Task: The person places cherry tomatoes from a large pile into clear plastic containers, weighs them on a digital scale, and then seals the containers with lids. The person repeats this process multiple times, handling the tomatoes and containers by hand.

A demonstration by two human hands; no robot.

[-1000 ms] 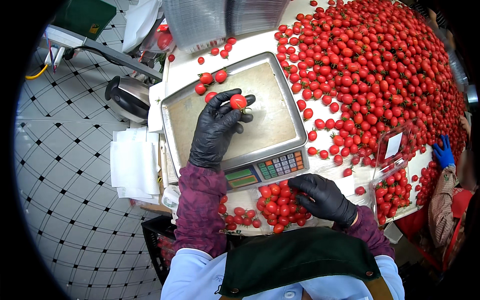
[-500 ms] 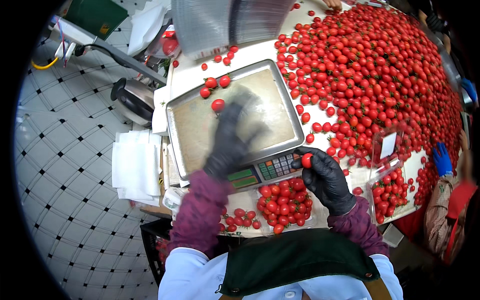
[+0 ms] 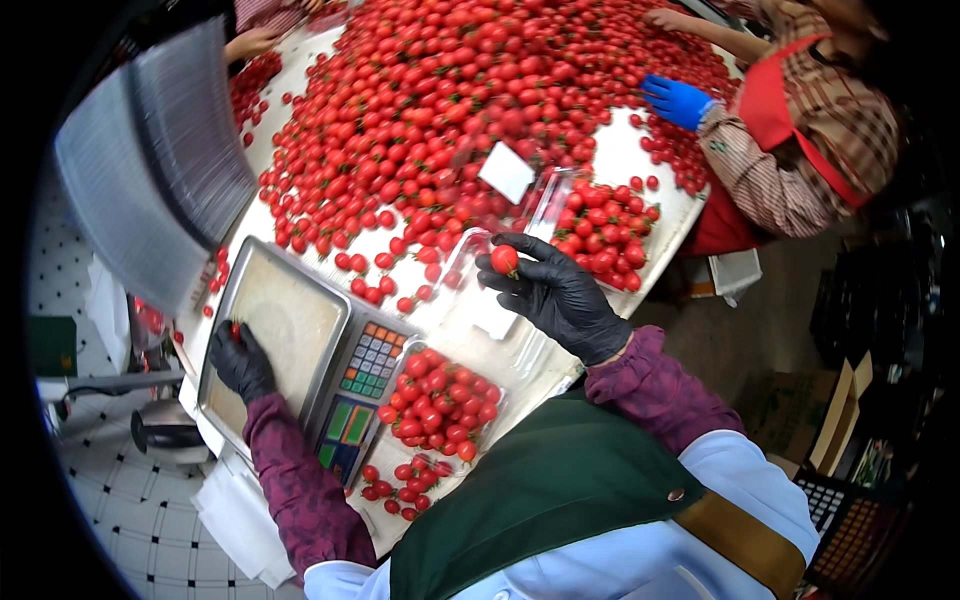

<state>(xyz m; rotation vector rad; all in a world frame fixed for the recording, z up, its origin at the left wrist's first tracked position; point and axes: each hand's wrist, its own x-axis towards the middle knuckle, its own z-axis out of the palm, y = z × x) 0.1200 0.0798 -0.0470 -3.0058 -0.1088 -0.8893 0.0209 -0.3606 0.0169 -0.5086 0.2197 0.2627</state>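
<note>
In its black glove, my right hand pinches one red cherry tomato above the table, between two clear plastic boxes. My left hand, also gloved in black, rests on the metal pan of a weighing scale with its fingers curled. A cherry tomato shows at its fingertips; whatever lies under the palm is hidden. Beside the scale's keypad stands a clear box heaped with cherry tomatoes. Several loose tomatoes lie nearer to me.
A large heap of cherry tomatoes covers the far table. Another filled box stands at the right, near a white label. Stacked clear plastic boxes rise at the left. A co-worker's blue-gloved hand reaches in from the right.
My view has swung to the right. My left hand, blurred over the pan before, now rests at its far side by the tomatoes. My right hand has lifted its tomato away from the keypad.
</note>
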